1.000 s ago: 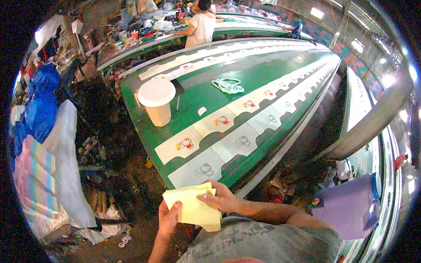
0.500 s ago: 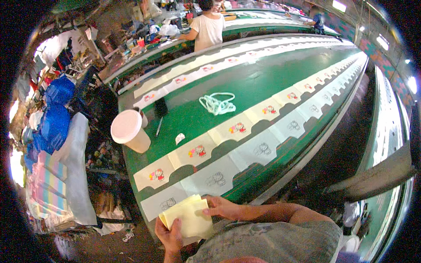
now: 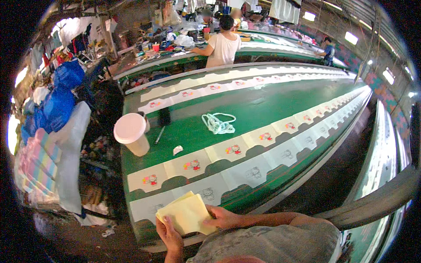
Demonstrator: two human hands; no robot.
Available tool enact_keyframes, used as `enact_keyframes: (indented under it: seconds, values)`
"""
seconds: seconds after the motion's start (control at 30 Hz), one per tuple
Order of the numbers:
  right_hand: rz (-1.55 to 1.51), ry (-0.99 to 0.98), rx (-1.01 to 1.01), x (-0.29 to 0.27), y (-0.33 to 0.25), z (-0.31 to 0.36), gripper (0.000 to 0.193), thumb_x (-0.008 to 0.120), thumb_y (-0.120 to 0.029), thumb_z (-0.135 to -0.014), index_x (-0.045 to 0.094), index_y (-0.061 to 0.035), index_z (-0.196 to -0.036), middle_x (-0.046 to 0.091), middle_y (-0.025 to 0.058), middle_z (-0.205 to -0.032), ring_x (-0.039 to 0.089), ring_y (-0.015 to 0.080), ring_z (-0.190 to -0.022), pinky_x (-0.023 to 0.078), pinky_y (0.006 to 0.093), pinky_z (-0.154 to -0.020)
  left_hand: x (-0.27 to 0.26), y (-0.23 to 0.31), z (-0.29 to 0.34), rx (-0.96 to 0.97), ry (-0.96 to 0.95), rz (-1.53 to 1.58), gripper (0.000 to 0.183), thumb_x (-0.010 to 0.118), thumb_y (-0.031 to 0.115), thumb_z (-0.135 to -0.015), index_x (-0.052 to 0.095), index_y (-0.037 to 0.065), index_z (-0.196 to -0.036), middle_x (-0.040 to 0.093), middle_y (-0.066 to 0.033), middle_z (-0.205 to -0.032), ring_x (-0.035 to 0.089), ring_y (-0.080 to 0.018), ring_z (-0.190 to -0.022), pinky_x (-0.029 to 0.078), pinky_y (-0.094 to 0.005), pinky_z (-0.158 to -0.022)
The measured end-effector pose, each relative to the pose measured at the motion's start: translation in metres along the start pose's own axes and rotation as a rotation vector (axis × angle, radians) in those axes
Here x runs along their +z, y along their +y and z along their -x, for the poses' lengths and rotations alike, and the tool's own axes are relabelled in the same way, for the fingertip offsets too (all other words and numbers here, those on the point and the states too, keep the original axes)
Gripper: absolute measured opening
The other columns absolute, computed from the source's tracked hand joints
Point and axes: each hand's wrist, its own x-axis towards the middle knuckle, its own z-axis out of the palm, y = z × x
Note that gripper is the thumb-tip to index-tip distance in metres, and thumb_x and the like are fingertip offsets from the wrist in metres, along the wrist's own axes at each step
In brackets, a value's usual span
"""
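L hand (image 3: 171, 239) pinches the yellow sheets (image 3: 184, 214) at lower left, thumb on top; R hand (image 3: 222, 217) pinches their right edge, prob. so that stack does not slip; fingertips underneath are hidden, cannot tell if spread; sheets are held over near end of green table (image 3: 263, 105), w/ printed pale panels (image 3: 234, 175) laid in line, prob. for even spacing

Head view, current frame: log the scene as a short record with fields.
Held: yellow sheets
Left grip: left hand, thumb on top
Right grip: right hand, at the sheets' right edge
Surface: green table
Near rows: colour-printed panels; outline-printed panels
Also on table: lidded tub; pale green cord bundle
Background: person in white shirt
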Motion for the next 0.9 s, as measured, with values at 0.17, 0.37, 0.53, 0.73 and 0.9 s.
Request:
enact_keyframes:
  seconds: [0.17,0.37,0.53,0.73,0.9]
  values:
    - [0.091,0.002,0.011,-0.048,-0.01,0.02,0.063,0.073,-0.04,-0.109,0.056,0.0009,-0.154,0.076,0.0188,-0.132,0.074,0.0267,-0.122,0.058,0.0436,-0.106,0.042,-0.018,0.005,-0.058,0.028,0.082,0.033,0.057,0.03,-0.12,0.063,-0.001,-0.131,0.071,-0.0068,-0.117,0.064,-0.0141,-0.103,0.053,-0.0312,-0.092]
    - [0.086,0.052,0.019,-0.153,0.021,0.049,0.058,0.069,-0.036,-0.111,0.056,0.0015,-0.154,0.077,0.0177,-0.125,0.074,0.0256,-0.115,0.059,0.0418,-0.101,0.155,-0.049,0.004,-0.124,0.023,0.053,0.034,0.055,0.031,-0.12,0.063,0.0,-0.133,0.071,-0.0082,-0.118,0.065,-0.016,-0.104,0.053,-0.0334,-0.094]
    - [0.051,0.036,0.08,-0.254,0.028,0.094,0.058,0.063,-0.031,-0.116,0.05,-0.0004,-0.163,0.073,0.0096,-0.133,0.066,0.0168,-0.12,0.055,0.037,-0.105,0.252,-0.076,0.029,-0.166,-0.034,0.09,0.033,0.055,0.03,-0.12,0.063,0.0,-0.133,0.071,-0.0093,-0.117,0.066,-0.0169,-0.104,0.054,-0.0336,-0.093]
    - [-0.054,0.111,0.115,-0.313,0.041,0.129,0.052,0.06,-0.037,-0.116,0.06,-0.0042,-0.156,0.077,0.0121,-0.12,0.072,0.0163,-0.103,0.059,0.0378,-0.095,0.312,-0.061,0.039,-0.199,-0.146,-0.047,0.035,0.061,0.026,-0.117,0.066,-0.004,-0.132,0.072,-0.0084,-0.115,0.067,-0.0161,-0.102,0.053,-0.0328,-0.091]
    - [-0.256,0.221,0.064,-0.329,0.026,0.138,0.05,0.06,-0.035,-0.117,0.061,-0.001,-0.154,0.076,0.007,-0.118,0.07,0.0146,-0.101,0.059,0.0364,-0.091,0.328,-0.046,0.028,-0.202,-0.265,-0.126,0.031,0.064,0.02,-0.114,0.069,-0.006,-0.13,0.074,-0.0074,-0.115,0.067,-0.0148,-0.102,0.054,-0.0322,-0.09]
